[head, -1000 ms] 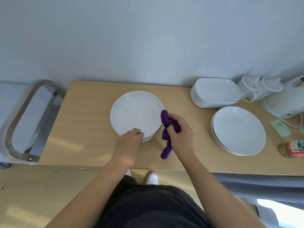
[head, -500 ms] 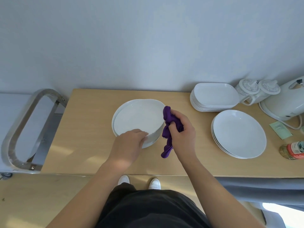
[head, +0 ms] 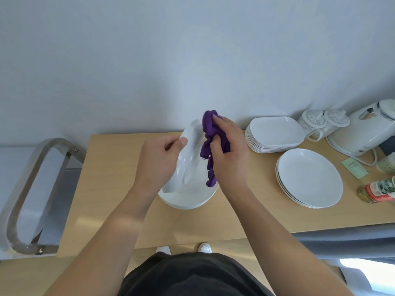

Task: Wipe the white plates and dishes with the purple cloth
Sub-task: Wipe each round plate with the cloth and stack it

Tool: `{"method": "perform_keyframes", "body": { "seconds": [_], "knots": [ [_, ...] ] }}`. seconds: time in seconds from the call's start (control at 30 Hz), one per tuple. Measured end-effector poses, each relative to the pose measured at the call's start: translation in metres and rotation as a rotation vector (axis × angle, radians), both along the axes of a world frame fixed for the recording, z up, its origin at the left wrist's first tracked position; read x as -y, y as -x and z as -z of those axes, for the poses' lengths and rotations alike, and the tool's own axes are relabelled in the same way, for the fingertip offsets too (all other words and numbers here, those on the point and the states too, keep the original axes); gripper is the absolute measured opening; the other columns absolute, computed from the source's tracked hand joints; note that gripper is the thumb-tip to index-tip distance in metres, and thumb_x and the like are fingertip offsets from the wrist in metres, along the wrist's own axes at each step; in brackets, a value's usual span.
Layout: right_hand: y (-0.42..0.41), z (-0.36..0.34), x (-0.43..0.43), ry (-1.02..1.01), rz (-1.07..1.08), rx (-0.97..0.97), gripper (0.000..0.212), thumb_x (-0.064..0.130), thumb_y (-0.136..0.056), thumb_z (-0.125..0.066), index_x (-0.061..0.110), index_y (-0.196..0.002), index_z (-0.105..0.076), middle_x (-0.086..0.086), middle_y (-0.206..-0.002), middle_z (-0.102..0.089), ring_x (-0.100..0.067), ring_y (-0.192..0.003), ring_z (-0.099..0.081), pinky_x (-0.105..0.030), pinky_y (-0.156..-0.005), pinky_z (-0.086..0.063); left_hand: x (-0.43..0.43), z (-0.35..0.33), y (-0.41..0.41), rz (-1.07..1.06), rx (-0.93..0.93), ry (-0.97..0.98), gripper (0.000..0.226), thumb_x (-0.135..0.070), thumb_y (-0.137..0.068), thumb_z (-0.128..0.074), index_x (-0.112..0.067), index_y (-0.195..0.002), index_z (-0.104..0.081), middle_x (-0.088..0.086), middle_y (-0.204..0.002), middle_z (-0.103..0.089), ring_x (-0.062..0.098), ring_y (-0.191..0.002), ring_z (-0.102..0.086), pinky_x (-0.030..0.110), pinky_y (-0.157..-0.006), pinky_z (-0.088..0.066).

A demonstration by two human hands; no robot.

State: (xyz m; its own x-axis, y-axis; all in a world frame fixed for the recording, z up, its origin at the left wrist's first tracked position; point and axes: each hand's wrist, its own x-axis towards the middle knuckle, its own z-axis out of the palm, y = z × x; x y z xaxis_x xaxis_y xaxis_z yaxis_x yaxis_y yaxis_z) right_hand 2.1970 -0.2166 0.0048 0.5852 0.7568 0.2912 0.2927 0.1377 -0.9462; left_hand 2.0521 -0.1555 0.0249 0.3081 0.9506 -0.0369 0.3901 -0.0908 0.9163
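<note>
The left hand (head: 159,159) pinches the tilted plate (head: 189,159); at three o'clock, the right hand (head: 229,154) clutches the cloth (head: 208,144), which should press flat.

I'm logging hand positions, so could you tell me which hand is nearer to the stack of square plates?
Right. The right hand, holding the purple cloth, sits just left of the square plates; the left hand is farther left.

Bare forearms, no sleeves showing; black garment (head: 192,276) below, 2 white shoes (head: 204,248).
</note>
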Motion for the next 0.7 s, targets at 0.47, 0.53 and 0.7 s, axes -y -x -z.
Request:
{"method": "perform_keyframes", "body": {
  "seconds": [0.47,0.53,0.7],
  "knots": [
    [0.021,0.016,-0.022,0.038,0.12,0.53,0.048,0.001,-0.087,-0.046,0.022,-0.122,-0.071,0.004,-0.134,-0.06,-0.028,-0.112,-0.051,-0.033,-0.101,-0.043,-0.004,0.001,0.009,0.159,0.056,-0.04,0.032,-0.036,-0.095,-0.055,-0.01,-0.089,-0.071,0.025,-0.078,-0.061,0.014,-0.066,-0.044,0.03,-0.063,-0.034],
    [0.01,0.018,-0.031,0.125,0.122,0.374,0.051,0.005,-0.088,-0.045,0.03,-0.125,-0.068,0.013,-0.133,-0.057,-0.028,-0.109,-0.055,-0.044,-0.096,-0.05,-0.002,-0.001,0.01,0.124,0.044,-0.036,0.025,-0.026,-0.097,-0.058,-0.007,-0.085,-0.07,0.019,-0.068,-0.05,0.014,-0.063,-0.038,0.029,-0.061,-0.03],
    [0.013,0.02,-0.03,0.131,0.139,0.169,0.05,-0.003,-0.088,-0.046,0.024,-0.125,-0.067,0.009,-0.129,-0.059,-0.016,-0.116,-0.059,-0.046,-0.096,-0.051,-0.011,-0.002,0.017,0.069,0.165,0.066,0.023,-0.039,-0.088,-0.058,-0.022,-0.076,-0.067,-0.001,-0.075,-0.052,0.012,-0.069,-0.042,0.031,-0.068,-0.034]
  ]
}}
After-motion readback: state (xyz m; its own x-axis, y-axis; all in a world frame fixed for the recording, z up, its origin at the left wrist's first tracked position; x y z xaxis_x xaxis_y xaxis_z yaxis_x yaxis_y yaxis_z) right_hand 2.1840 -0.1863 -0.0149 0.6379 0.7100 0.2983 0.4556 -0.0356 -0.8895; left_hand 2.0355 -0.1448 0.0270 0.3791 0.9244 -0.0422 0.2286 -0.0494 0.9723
